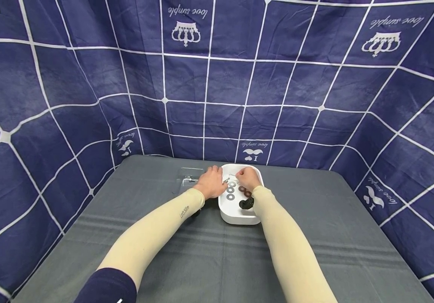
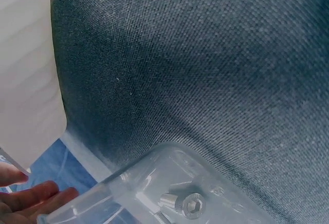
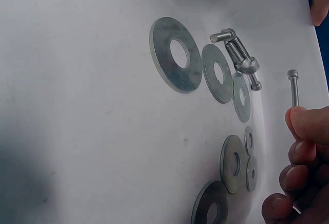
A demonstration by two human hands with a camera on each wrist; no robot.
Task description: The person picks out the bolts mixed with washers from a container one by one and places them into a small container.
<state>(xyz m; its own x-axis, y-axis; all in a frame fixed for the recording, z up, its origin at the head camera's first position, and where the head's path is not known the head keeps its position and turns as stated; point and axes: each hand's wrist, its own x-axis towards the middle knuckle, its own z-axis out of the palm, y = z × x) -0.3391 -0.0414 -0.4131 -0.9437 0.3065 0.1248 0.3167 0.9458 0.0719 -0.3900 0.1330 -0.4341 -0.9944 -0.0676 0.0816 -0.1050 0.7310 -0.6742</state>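
Observation:
In the head view, a white tray (image 1: pixel 236 220) holds flat metal washers (image 1: pixel 230 190) in two groups and a small cluster of socket-head bolts (image 3: pixel 237 54). My right hand (image 1: pixel 248 179) is over the tray's far right part. Its thumb and fingers pinch one slim socket-head bolt (image 3: pixel 294 89), head showing and lower end hidden in the grip. My left hand (image 1: pixel 211 182) rests at the tray's left rim with fingers extended and thumb reaching over the inside near the clustered bolts. Its fingertips also appear in the left wrist view's lower left corner.
Left of the tray lies a clear plastic box (image 2: pixel 169 154) with a few bolts (image 2: pixel 193 205) in it, partly behind the left hand in the head view. A grey cloth (image 1: pixel 217 261) covers the table. Blue checked curtains (image 1: pixel 224 84) enclose the back and sides.

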